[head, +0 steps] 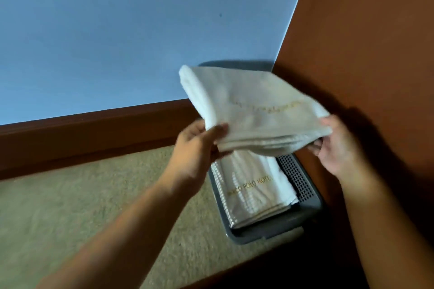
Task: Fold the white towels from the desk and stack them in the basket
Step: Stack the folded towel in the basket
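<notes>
A folded white towel [253,110] with gold lettering hangs in the air above the grey basket [303,185]. My left hand [197,145] grips its near left corner, thumb on top. My right hand [338,145] holds its near right corner, fingers underneath. Inside the basket lies another folded white towel [253,190] with gold hotel lettering, partly hidden under the held one. The basket stands on the floor in the corner.
Beige carpet [94,206] covers the floor to the left. A pale blue wall [117,30] with a dark wooden skirting board [82,138] runs behind. A brown wooden panel [364,42] stands close on the right of the basket.
</notes>
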### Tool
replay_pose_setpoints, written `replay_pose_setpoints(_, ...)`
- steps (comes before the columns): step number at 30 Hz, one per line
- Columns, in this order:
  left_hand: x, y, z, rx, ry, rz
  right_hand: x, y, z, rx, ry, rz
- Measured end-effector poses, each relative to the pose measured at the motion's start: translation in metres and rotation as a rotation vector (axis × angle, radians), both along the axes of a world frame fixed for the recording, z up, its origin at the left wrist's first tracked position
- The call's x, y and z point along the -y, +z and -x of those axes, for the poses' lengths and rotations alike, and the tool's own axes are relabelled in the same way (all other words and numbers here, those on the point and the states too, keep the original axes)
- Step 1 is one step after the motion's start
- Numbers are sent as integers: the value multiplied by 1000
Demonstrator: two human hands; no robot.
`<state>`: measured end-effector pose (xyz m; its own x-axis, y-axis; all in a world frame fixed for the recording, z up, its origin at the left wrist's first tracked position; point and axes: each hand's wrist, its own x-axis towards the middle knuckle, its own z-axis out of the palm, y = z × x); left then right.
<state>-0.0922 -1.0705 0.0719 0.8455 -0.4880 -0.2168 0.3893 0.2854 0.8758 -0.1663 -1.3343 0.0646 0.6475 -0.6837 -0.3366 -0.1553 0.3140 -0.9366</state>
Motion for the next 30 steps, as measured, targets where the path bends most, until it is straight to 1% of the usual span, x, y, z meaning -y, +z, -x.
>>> replay_pose_setpoints(2, 10, -55, 13, -208, -162, -259, 30, -58, 20, -363, 87, 33)
replay_pose_setpoints(3, 9, -82, 23, -326, -287, -393, 40, -86, 32, -564, 154, 43)
replay_pose_setpoints(4, 5, -105, 34, -406, -417, -514, 45, -110, 43, -734, 213, 58)
replay_pose_setpoints(5, 0, -124, 41, -424, -540, -614, 48, -128, 51, -842, 248, 90)
replay_pose_setpoints(6, -4, -139, 46, -394, -631, -683, 50, -141, 55, -889, 254, 146)
replay_pose_setpoints(8, -6, -153, 49, -323, -684, -724, 54, -155, 55, -902, 257, 310)
replay_pose_setpoints(12, 6, -155, 35, -237, -507, -690, 53, -164, 36, -863, 333, 695)
replay_pose_setpoints(13, 10, -156, 29, -211, -456, -692, 49, -165, 29, -835, 341, 738)
replay_pose_setpoints(15, 14, -156, 21, -141, -401, -715, 36, -164, 15, -776, 366, 736)
replay_pose_setpoints(17, 18, -156, 16, -1, -418, -801, 22, -166, 5, -748, 447, 753)
replay_pose_setpoints(19, 20, -156, 15, 199, -445, -927, -2, -169, 2, -745, 632, 764)
replay_pose_setpoints(20, 21, -155, 15, 260, -434, -966, -16, -174, 5, -728, 757, 760)
replay_pose_setpoints(22, 21, -156, 15, 290, -389, -969, -44, -189, 10, -687, 996, 799)
replay_pose_setpoints(24, 17, -161, 17, 289, -358, -944, -66, -206, 15, -697, 1110, 973)
replay_pose_setpoints(27, 3, -168, 21, 266, -358, -901, -87, -223, 18, -775, 1052, 1189)
replay_pose_setpoints(30, -10, -173, 28, 234, -334, -893, -95, -228, 15, -723, 954, 1308)
